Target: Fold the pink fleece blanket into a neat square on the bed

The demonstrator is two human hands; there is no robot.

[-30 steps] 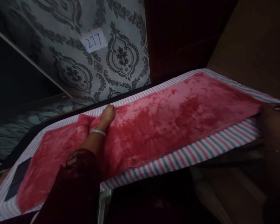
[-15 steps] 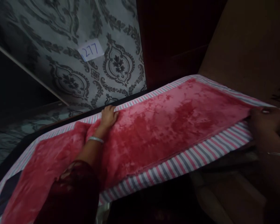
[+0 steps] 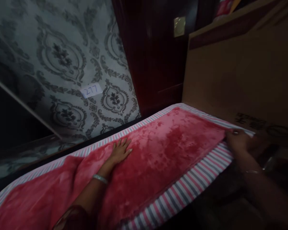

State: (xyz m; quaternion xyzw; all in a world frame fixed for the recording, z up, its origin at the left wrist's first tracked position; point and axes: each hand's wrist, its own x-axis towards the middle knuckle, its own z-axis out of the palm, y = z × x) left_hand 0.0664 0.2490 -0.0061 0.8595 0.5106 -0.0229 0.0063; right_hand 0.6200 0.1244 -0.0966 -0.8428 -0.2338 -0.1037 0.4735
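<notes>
A red and pink plush blanket (image 3: 158,153) lies lengthwise over a striped cloth (image 3: 194,179) in white, pink and grey. My left hand (image 3: 121,150) rests flat on the blanket near its far edge, fingers spread, a bracelet at the wrist. To the left of that hand the blanket bunches into raised folds. At the far right, my right hand (image 3: 238,140) is closed on the blanket's near right corner. Its fingertips are dim and partly hidden.
Behind the striped surface stands a patterned wall (image 3: 62,57) with a paper label (image 3: 92,90) reading 277. A dark red panel (image 3: 156,64) adjoins it. A large cardboard box (image 3: 230,73) rises beyond the right end.
My left hand has moved right along the blanket and its fingers have spread. My right hand still holds the corner. The view has tilted up and turned right, showing more of the box.
</notes>
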